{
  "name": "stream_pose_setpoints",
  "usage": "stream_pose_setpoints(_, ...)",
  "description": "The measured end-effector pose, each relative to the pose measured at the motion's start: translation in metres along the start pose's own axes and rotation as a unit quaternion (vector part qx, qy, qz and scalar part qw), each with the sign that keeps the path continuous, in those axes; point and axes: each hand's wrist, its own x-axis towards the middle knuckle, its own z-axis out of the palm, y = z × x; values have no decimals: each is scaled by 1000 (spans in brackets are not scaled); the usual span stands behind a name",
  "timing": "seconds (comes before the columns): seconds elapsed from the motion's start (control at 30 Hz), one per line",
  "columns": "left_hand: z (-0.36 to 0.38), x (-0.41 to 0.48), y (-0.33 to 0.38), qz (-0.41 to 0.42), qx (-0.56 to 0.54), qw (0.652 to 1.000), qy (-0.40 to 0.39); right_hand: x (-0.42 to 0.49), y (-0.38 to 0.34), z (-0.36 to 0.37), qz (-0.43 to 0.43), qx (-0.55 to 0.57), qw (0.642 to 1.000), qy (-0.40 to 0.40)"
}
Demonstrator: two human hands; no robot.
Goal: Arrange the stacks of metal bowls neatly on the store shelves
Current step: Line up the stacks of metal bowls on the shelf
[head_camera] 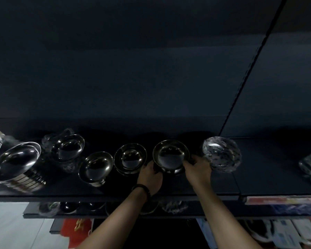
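While both hands, left (150, 174) and right (197, 169), grip one metal bowl stack (171, 156), neighbouring stacks (130, 158) line the dark shelf (223, 187).

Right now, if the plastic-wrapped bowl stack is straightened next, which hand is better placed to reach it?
Right, probably. The right hand grips the held bowl stack on the side beside the plastic-wrapped stack; the left hand holds its far side, with that stack in the way.
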Motion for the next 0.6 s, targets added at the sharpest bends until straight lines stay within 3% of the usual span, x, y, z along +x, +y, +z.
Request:
stream_pose_setpoints(0.1,3,-4,2,1,25,1000,-2,4,0,2,-4,-26,1000,-5)
stream_pose_setpoints(0.6,14,-14,9,8,-46,999,16,9,16,5,-54,-60,996,-25)
